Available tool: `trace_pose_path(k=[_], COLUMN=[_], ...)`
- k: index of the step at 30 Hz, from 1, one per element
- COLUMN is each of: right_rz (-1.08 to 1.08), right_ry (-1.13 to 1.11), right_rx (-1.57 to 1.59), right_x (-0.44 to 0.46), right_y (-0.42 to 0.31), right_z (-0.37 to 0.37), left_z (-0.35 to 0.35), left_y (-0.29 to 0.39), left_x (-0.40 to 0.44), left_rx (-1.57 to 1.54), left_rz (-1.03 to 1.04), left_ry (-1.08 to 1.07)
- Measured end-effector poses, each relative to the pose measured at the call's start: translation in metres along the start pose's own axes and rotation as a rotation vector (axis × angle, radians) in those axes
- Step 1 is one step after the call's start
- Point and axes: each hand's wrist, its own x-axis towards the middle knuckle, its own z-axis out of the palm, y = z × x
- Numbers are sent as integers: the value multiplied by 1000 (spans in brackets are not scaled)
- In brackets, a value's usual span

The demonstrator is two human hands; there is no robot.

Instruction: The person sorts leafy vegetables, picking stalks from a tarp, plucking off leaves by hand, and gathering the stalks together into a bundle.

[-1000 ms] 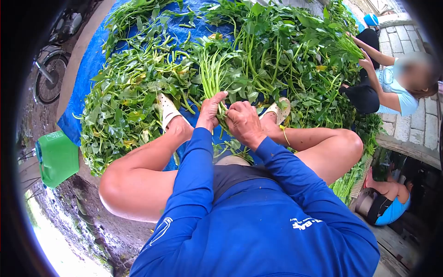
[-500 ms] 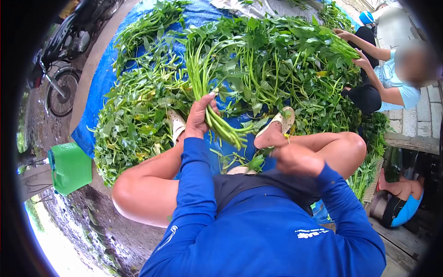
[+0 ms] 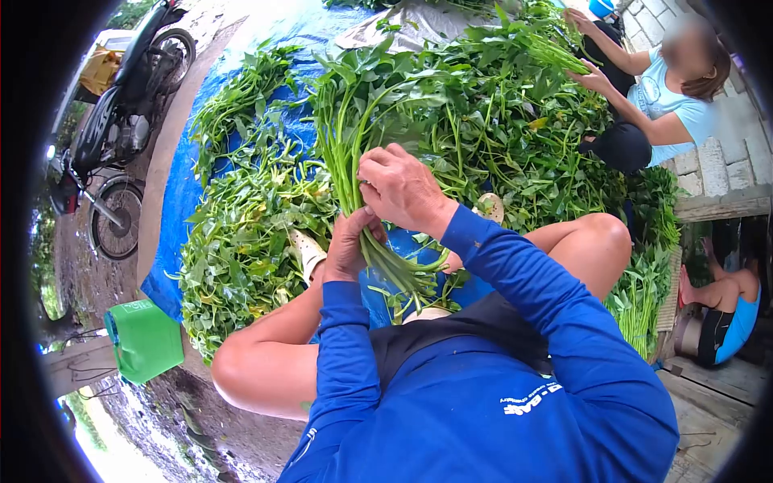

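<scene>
1. Blue tarp [image 3: 171, 221], under leafy greens [image 3: 507, 113]; more of the motorcycle [image 3: 113, 129] shows beside it than half a second ago.
2. Bunch of green stems [image 3: 342, 153]: leaves pointing away, butt ends hanging below the left hand [image 3: 346, 245], whose fingers wrap it.
3. Right hand [image 3: 403, 189]: moved from the right leg [image 3: 600, 241] to the bunch, just above the left; fingers curled, pinching unclear.

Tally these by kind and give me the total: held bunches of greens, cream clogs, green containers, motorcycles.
Held bunches of greens: 2
Cream clogs: 2
Green container: 1
Motorcycle: 1
Total: 6
</scene>
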Motion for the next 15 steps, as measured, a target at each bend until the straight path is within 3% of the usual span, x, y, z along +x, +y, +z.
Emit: trace_pose_path(k=[15], right_rz=[74], right_ry=[8], right_rx=[-12], right_x=[-11], right_y=[5], right_z=[-8], left_z=[11], left_y=[-2], left_x=[-2], left_rx=[63], left_rz=[-2], left_ry=[3])
